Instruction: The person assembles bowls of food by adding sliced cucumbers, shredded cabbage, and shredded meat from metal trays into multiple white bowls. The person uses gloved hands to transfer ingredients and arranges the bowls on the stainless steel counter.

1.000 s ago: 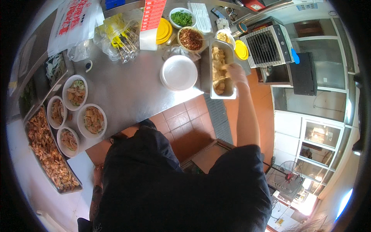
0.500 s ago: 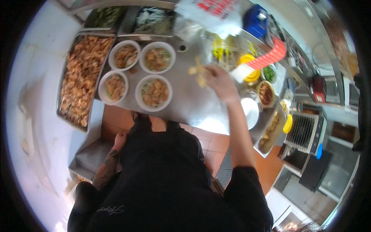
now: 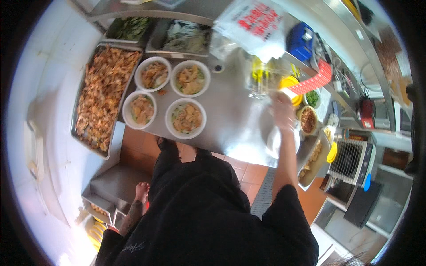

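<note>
My right hand (image 3: 284, 111), smeared by motion, is at the right of the steel counter, over the edge of a white bowl (image 3: 276, 142). Its fingers are too blurred to read, and I make out no food in them. Low at my left side hangs my left hand (image 3: 142, 191), small in view, with loose fingers and nothing visible in it. Several white bowls stand grouped on the counter's left: a far-left bowl (image 3: 153, 74), a far-right bowl (image 3: 190, 79), a near-left bowl (image 3: 140, 110) and a near-right bowl (image 3: 186, 118). Browned and pale food pieces top them.
A long tray of browned chopped food (image 3: 106, 93) flanks the bowls. Behind are trays of green leaves (image 3: 131, 30) and pale slices (image 3: 184, 35). At right are chopped greens (image 3: 312, 98), a reddish-brown bowlful (image 3: 308, 120), a narrow tray (image 3: 314, 163) and a yellow lid (image 3: 289, 84).
My right hand has moved right and toward me; the pale food pieces it held are no longer visible. The view has shifted a little, and my left hand appears lower.
</note>
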`<state>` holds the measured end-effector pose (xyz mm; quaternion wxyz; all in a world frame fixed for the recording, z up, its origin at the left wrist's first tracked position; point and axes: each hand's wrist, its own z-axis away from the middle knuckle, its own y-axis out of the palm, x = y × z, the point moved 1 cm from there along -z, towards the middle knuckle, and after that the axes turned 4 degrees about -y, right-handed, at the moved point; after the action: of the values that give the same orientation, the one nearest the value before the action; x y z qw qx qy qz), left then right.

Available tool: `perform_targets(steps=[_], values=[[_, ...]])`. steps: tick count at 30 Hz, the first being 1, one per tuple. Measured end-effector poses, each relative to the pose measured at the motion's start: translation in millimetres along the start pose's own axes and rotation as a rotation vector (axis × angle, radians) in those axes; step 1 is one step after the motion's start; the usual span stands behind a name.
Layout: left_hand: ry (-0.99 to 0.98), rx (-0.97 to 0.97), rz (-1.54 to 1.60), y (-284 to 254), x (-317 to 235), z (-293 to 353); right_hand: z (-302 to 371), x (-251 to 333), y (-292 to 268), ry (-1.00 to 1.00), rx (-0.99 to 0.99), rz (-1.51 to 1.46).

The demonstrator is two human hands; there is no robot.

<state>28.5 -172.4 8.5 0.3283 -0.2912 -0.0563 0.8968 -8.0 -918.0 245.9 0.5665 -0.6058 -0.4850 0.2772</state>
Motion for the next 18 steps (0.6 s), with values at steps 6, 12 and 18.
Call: perform_targets(steps=[6, 12, 18], values=[[0.041, 0.189, -0.287, 43, -148, -26, 203, -163, -92, 0.946, -0.127, 0.079], [0.012, 0.281, -0.361, 88, -212, -19, 276, -167, -68, 0.970, 0.498, 0.138], [0.100, 0.244, -0.497, 90, -224, -18, 292, -170, -118, 1.053, 0.223, -0.098]])
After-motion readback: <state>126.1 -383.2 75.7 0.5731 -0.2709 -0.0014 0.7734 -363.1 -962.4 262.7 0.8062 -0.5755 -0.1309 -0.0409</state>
